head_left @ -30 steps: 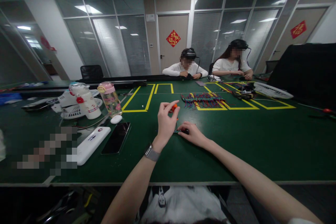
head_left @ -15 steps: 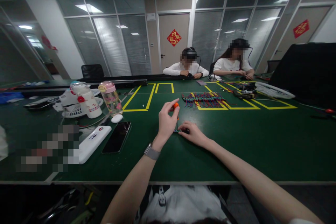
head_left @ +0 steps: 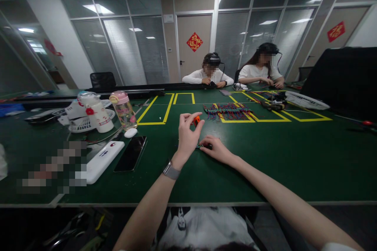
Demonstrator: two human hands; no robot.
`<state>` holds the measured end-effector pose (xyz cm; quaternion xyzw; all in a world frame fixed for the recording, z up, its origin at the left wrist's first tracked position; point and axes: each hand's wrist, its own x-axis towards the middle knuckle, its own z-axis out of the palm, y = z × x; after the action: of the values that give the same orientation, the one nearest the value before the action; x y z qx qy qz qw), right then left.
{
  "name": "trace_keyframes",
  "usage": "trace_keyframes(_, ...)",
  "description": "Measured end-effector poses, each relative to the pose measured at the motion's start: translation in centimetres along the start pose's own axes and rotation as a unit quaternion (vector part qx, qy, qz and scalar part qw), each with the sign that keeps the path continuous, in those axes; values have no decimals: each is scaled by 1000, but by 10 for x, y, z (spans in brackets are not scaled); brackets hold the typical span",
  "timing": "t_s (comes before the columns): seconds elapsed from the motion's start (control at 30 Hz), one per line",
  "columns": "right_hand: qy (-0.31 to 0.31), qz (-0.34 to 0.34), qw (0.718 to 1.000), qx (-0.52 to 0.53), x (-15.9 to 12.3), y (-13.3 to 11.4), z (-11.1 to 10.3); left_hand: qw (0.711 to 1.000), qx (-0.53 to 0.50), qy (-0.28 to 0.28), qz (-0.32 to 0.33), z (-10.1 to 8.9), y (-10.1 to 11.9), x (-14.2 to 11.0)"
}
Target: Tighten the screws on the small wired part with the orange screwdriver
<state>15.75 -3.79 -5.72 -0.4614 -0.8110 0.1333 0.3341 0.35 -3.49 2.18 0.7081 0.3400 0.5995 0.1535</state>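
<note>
My left hand [head_left: 187, 133], a watch on its wrist, is closed around the orange handle of a screwdriver [head_left: 196, 120]. The tool stands upright, its thin dark shaft running down behind the thumb towards a small green circuit board [head_left: 198, 147] on the table. Whether the tip sits in a screw is too small to tell. Just to the right, my right hand [head_left: 217, 150] rests low on the table with its fingertips closed on the board's right edge. The left hand hides part of the board.
Beyond my hands lies a pile of boards with red and blue wires [head_left: 229, 111]. To the left are a black phone [head_left: 131, 153], a white power bank [head_left: 106, 161], a pink-lidded bottle [head_left: 123, 111] and a white bottle [head_left: 100, 115]. Two people work across the green table [head_left: 279, 164].
My left fingers have shifted around the screwdriver handle, the thumb and fingertips now further right and more spread. My right hand stays at the board.
</note>
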Motion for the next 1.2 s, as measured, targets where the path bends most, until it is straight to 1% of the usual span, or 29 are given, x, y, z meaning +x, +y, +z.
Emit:
trace_keyframes(0.13,2,-2,1000,7,-1,1,0,999,-40,-19,16,1,1,0)
trace_keyframes(0.33,4,-4,1000,4,0,1,0,1000,-20,1,-9,0,-1,1)
trace_keyframes(0.47,4,-2,1000,2,0,0,-1,997,-67,-41,7,1,0,0)
trace_keyframes(0.53,4,-3,1000,2,0,0,-1,996,-68,-56,27,2,3,-1)
trace_keyframes(0.6,4,-6,1000,0,0,0,-1,997,-36,-47,44,2,6,-2)
trace_keyframes(0.7,4,-8,1000,-3,0,0,-1,999,6,-12,46,2,6,-3)
trace_keyframes(0.9,-1,2,1000,-5,0,-2,-2,998,-53,-17,43,2,2,-2)
trace_keyframes(1.07,-1,6,1000,-6,0,-4,-2,998,-14,-5,53,1,5,-2)
trace_keyframes(1.2,-1,6,1000,-6,0,-5,-2,999,-35,-6,40,0,5,-1)
